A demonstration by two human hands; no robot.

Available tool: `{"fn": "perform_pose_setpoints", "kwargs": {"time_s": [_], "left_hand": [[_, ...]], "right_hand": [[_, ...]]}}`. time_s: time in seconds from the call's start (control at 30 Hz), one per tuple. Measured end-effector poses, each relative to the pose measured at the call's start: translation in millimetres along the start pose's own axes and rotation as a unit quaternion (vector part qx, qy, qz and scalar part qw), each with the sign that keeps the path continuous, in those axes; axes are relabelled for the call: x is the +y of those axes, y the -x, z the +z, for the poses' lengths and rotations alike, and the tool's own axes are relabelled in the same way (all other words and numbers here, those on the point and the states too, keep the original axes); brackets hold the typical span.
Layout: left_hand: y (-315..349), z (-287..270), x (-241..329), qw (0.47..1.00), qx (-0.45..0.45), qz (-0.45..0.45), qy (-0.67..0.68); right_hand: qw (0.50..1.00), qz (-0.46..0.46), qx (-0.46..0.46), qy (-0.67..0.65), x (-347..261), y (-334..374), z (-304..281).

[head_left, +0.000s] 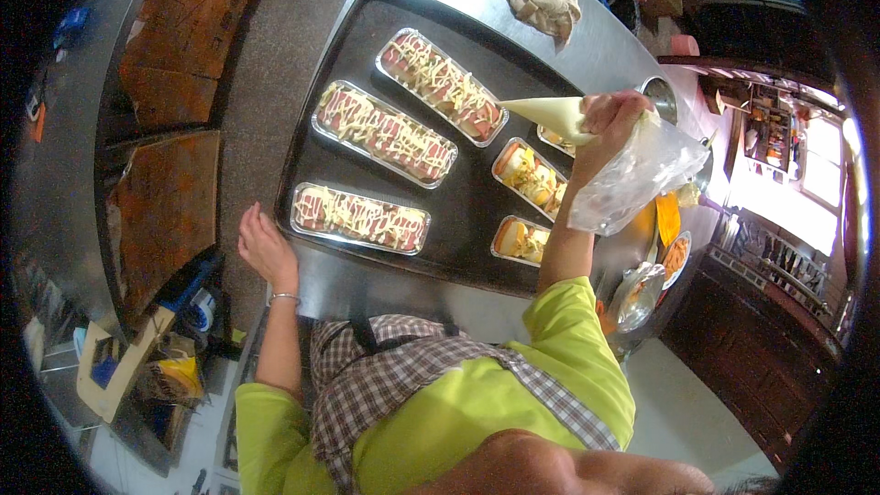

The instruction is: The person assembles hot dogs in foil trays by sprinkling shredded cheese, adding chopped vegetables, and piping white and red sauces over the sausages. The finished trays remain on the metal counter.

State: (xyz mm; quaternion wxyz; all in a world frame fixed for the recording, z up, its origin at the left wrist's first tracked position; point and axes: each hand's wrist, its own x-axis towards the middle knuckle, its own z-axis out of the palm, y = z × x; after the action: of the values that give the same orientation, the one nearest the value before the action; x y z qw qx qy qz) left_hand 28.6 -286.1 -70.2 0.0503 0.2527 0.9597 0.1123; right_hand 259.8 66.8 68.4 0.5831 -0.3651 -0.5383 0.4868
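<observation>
Right hand point(616, 114) is clenched around the piping bag point(555, 112), its clear slack trailing behind the fist, likely so squeezing drives the filling toward the tip, poised by the farthest foil tin point(442, 84). Left hand point(268, 247), loosely open and seemingly empty, rests beside the dark baking tray point(465, 213), perhaps for balance; contact is unclear.

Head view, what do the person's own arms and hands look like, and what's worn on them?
Both the left hand and the right hand are ungloved. The forearms are bare below loose yellow-green sleeves that end near the elbows. A thin, silvery bracelet circles the left wrist.
</observation>
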Motion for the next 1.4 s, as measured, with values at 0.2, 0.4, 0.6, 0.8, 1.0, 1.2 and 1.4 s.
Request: {"fn": "perform_pose_setpoints", "kwargs": {"time_s": [0.2, 0.4, 0.6, 0.8, 1.0, 1.2, 1.4], "left_hand": [[-0.3, 1.3, -1.3, 1.000, -0.002, 0.001, 0.009], [1.3, 0.0, 3.5, 1.000, -0.006, -0.014, 0.003], [2.8, 2.9, 2.9, 1.000, 0.018, -0.004, -0.014], [13.8, 9.0, 19.1, 0.992, 0.025, -0.115, 0.036], [27.7, 11.1, 44.5, 0.994, 0.079, -0.076, -0.025], [30.4, 10.8, 44.1, 0.994, 0.084, -0.064, -0.036], [29.8, 12.6, 45.9, 0.992, 0.095, -0.073, -0.045]], "right_hand": [[0.997, -0.029, -0.072, -0.007, -7.7, 26.2, 4.7], [1.000, 0.001, 0.011, -0.010, 5.1, 7.2, -19.1], [0.998, -0.016, -0.060, -0.007, 1.2, 19.1, -17.5], [0.995, 0.029, -0.091, -0.001, 2.3, 16.7, -29.7], [0.999, 0.014, -0.033, -0.019, 14.3, 5.8, -38.0], [0.994, -0.017, -0.049, -0.100, -6.6, 13.2, -81.0], [0.977, -0.021, -0.183, -0.104, -14.3, 53.8, -83.7]]}}
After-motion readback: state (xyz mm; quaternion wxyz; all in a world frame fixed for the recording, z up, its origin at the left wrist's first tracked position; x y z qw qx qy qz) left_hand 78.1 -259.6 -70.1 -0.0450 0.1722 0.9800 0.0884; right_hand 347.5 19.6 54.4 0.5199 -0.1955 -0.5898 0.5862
